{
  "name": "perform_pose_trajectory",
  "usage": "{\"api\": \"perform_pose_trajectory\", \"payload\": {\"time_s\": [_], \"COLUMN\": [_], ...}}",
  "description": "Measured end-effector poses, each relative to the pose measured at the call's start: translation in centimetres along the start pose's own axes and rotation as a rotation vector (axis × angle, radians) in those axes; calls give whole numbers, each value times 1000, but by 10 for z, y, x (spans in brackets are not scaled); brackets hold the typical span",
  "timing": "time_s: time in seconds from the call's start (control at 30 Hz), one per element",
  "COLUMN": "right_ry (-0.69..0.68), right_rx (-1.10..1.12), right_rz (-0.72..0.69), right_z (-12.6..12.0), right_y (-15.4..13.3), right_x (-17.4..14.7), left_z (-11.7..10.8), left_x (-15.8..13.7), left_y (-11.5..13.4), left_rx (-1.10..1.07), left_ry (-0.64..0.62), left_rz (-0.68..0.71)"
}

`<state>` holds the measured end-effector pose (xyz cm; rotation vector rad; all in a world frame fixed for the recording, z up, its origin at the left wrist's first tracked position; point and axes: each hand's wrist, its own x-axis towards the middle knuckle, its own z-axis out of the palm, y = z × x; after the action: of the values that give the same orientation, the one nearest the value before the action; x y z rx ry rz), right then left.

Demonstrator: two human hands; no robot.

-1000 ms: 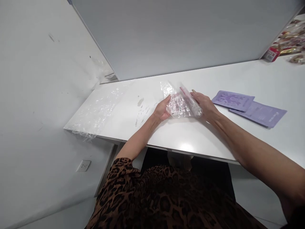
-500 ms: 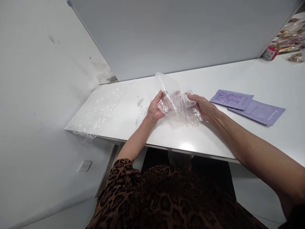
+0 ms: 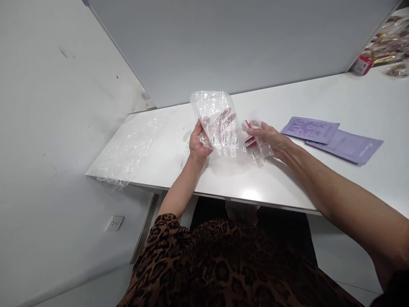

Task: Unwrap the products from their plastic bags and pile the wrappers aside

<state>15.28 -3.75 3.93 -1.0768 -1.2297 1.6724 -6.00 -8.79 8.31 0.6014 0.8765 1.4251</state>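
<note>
My left hand [image 3: 200, 143] grips a clear plastic air-column sleeve [image 3: 217, 100], its thumb in front and its fingers showing pinkish through the film from behind. A row of small black marks runs along the sleeve's lower part. At the sleeve's right end, my right hand [image 3: 270, 138] pinches crumpled clear film together with a small red and white printed piece [image 3: 250, 140]. Whether that piece lies inside the film or on it, I cannot tell. Both hands are just above the white table [image 3: 230, 181].
Two purple flat pouches [image 3: 311, 129] overlap on the table to the right. Clear plastic wrap [image 3: 128, 149] spreads over the left end and hangs off the edge. A red box [image 3: 362, 66] and several wrapped items stand at the far right. A grey panel [image 3: 230, 42] closes the back.
My left hand has moved slightly left and up, and the sleeve is spread flatter and wider between the hands. The red and white piece now shows clearly by my right fingers.
</note>
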Motion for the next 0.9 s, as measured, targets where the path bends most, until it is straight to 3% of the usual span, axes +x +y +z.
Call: {"api": "perform_pose_trajectory", "payload": {"time_s": [0.1,0.2,0.27,0.33,0.43,0.5,0.57,0.73,0.9], "right_ry": [28,153,301,410,294,157,101,132,140], "right_rx": [35,-110,-358,-638,-920,-1056,-1189,-1221,-1259], "right_rz": [124,85,-82,-347,-594,-578,-511,-449,-414], "right_z": [-5,-21,-32,-37,-28,-15,-4,-2,-7], "right_y": [0,3,5,7,13,19,27,39,29], "right_x": [5,16,21,22,15,11,10,15,7], "left_z": [2,1,-2,-4,-6,-7,-10,-21,-29], "left_x": [-4,-4,-3,-1,1,2,3,9,13], "left_y": [5,9,9,8,6,5,4,4,5], "left_rx": [-30,-8,15,8,-25,-24,-16,-2,56], "left_ry": [-119,-75,-26,-2,7,6,-11,-13,46], "left_rz": [51,83,68,41,19,7,0,38,63]}}
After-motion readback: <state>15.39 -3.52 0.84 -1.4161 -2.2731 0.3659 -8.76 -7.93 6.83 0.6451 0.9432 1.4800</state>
